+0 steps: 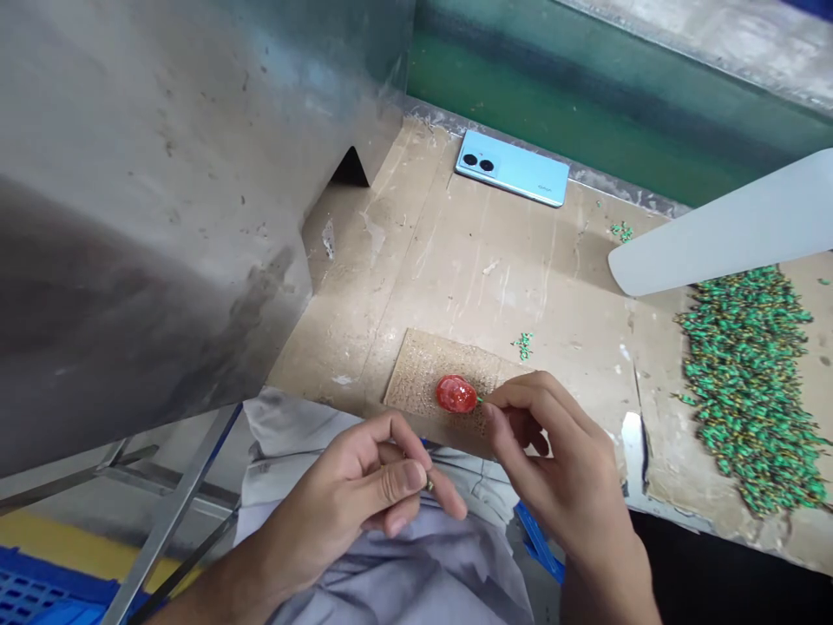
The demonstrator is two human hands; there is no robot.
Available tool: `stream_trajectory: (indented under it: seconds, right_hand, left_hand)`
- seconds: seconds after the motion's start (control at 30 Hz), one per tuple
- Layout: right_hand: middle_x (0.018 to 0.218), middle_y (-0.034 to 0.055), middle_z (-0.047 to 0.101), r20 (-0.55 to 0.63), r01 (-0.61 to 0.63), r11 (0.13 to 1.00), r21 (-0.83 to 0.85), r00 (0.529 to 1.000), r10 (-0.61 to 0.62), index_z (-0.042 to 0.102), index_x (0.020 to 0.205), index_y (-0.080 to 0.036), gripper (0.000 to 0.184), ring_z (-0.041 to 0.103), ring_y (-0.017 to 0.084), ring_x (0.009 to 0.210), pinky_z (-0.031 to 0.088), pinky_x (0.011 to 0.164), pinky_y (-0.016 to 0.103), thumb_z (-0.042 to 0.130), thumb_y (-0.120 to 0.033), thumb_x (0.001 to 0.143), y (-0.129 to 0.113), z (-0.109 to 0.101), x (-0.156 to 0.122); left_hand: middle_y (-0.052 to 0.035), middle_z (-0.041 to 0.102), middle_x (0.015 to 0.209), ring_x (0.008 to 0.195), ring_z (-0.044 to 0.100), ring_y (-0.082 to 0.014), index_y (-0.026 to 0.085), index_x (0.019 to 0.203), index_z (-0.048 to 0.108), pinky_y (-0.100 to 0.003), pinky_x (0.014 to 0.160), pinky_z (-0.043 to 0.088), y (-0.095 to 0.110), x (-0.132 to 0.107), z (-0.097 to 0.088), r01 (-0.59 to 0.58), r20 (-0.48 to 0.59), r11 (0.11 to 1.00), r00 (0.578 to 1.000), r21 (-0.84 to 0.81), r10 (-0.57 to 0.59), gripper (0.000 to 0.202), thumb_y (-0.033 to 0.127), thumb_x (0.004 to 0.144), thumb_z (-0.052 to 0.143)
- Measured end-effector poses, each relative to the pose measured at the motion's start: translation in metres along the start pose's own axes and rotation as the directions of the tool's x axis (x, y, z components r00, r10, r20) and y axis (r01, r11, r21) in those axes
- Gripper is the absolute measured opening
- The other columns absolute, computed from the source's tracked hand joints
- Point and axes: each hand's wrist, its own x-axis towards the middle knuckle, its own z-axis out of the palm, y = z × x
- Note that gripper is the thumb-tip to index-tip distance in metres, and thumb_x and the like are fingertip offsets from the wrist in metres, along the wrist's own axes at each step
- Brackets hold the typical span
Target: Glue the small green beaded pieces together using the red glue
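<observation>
My right hand [560, 460] pinches a thin green-stemmed piece whose glossy red bead [455, 394] sticks out to the left of my fingertips, hanging just above the perforated cardboard pad [423, 378] at the near edge of the bench. My left hand [364, 495] is curled over my lap, thumb and forefinger closed on a tiny metal bit [430, 485] that I can barely make out. Between my two hands there is only a narrow gap. The cardboard-covered bench [495, 269] runs open and flat behind the pad, with a few stray green pieces [522, 345] lying just beyond it. Off to my right, well apart from my hand, a wide heap of green components [748, 382] spreads to the bench's right edge, and a white plastic chute [722, 230] overhangs its top. At the far edge, against the green wall, lies a light blue phone [512, 168], face down. A big grey metal housing [162, 200] crowds the left side, its lower corner coming close to the pad. My grey clothing [403, 573] fills the space below my hands.
</observation>
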Motion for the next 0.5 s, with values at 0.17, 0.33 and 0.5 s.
stream_trajectory:
  seconds: [0.17, 0.33, 0.5]
  right_hand:
    - [0.095, 0.0029, 0.061, 0.05, -0.009, 1.0, 0.007, 0.999, 0.008, 0.062, 0.102, -0.021, 0.01, 0.055, 0.013, 0.069, 0.044, 0.056, 0.026, 0.058, -0.012, 0.105, -0.003, -0.002, 0.007]
    - [0.096, 0.0041, 0.065, 0.138, 0.1, 0.991, 0.093, 0.984, -0.113, 0.061, 0.109, -0.021, 0.014, 0.063, 0.015, 0.08, 0.053, 0.067, 0.027, 0.057, -0.009, 0.103, -0.01, -0.007, 0.0]
    - [0.087, 0.0022, 0.069, 0.185, 0.259, 0.966, -0.017, 0.95, -0.252, 0.062, 0.103, -0.02, 0.01, 0.068, 0.016, 0.073, 0.056, 0.065, 0.028, 0.054, -0.016, 0.107, -0.02, 0.006, -0.014]
  left_hand:
    - [-0.0054, 0.081, 0.074, 0.05, 0.036, -0.0063, 0.017, 0.086, 0.066, -0.019, 0.049, 0.028, -0.005, -0.002, -0.007, -0.048, -0.002, 0.995, 0.999, 0.093, 0.048, 0.03, 0.042, 0.095, 0.08]
    - [-0.0021, 0.075, 0.072, 0.052, 0.036, -0.0083, 0.019, 0.096, 0.07, -0.021, 0.05, 0.028, -0.007, -0.001, -0.005, 0.001, -0.081, 0.982, 0.997, 0.191, 0.014, 0.031, 0.05, 0.097, 0.075]
    - [0.0003, 0.064, 0.063, 0.054, 0.04, -0.0121, 0.022, 0.082, 0.076, -0.023, 0.051, 0.032, -0.016, 0.007, 0.001, 0.016, -0.105, 0.877, 0.994, 0.479, 0.04, 0.044, 0.064, 0.094, 0.069]
